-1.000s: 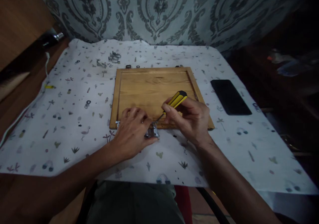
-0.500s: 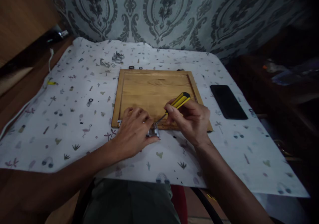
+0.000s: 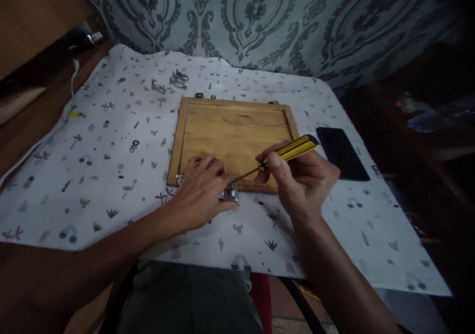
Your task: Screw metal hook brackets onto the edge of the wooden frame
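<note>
A wooden panel (image 3: 230, 131) with a raised frame lies flat on a white patterned cloth (image 3: 111, 175). My left hand (image 3: 200, 190) presses down on a small metal hinge (image 3: 229, 194) at the panel's near edge, covering most of it. My right hand (image 3: 300, 180) grips a yellow and black screwdriver (image 3: 291, 150). Its thin shaft slants down to the left and its tip meets the hinge beside my left fingers.
A black phone (image 3: 341, 152) lies face down to the right of the panel. Loose metal hardware (image 3: 178, 79) sits near the cloth's far edge, with small bits behind the panel. A white cable (image 3: 70, 84) runs along the left. Patterned wall behind.
My right hand has tipped the screwdriver lower, so the handle now points further right. The left hand stays on the hinge. The camera view shifted slightly.
</note>
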Tool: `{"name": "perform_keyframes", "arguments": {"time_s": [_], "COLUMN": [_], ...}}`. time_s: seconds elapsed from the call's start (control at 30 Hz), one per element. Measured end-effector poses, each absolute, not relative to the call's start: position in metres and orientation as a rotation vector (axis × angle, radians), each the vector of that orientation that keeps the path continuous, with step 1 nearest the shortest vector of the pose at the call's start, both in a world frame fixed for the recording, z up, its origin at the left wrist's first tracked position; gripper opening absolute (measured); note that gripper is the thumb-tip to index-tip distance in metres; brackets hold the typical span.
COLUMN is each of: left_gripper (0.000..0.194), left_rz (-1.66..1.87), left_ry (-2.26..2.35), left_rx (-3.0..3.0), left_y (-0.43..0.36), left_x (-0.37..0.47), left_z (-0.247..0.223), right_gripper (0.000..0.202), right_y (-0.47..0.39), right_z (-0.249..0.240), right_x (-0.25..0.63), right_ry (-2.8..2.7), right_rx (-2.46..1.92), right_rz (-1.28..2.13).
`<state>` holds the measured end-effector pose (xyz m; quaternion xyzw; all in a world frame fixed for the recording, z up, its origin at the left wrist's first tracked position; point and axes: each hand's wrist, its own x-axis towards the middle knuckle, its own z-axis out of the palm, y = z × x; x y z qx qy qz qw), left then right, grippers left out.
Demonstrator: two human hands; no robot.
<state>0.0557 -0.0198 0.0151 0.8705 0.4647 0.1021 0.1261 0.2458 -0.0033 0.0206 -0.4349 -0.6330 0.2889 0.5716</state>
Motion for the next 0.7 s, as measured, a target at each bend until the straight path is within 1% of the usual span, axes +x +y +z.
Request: {"name": "perform_keyframes", "arguments": {"time_s": [0.1, 0.23, 0.43, 0.7], "left_gripper": [0.042, 0.042, 0.04, 0.04], "left_rz": [0.254, 0.251, 0.283, 0.3], "left_ry": [1.364, 1.356, 1.355, 1.354], "left_rx": [2.531, 2.532, 2.556, 2.567], "left_y": [-0.0195, -0.0195, -0.0202, -0.0203], "left_x": [0.056, 0.0558, 0.0554, 0.0553], "left_z": [0.0178, 0.0181, 0.0135, 0.0133], "right_gripper": [0.031, 0.026, 0.027, 0.02], "right_y": [-0.0054, -0.0046, -0.0038, -0.0037], "right_z": [0.0205, 0.0175, 0.016, 0.0156], "right_x": [0.2443, 0.2441, 0.2449, 0.2493], "right_ry": [-1.514, -1.544, -1.575, -1.612], "right_rx": [-1.008, -0.971, -0.994, -1.019], "right_rz": [0.742, 0.783, 0.766, 0.703]}}
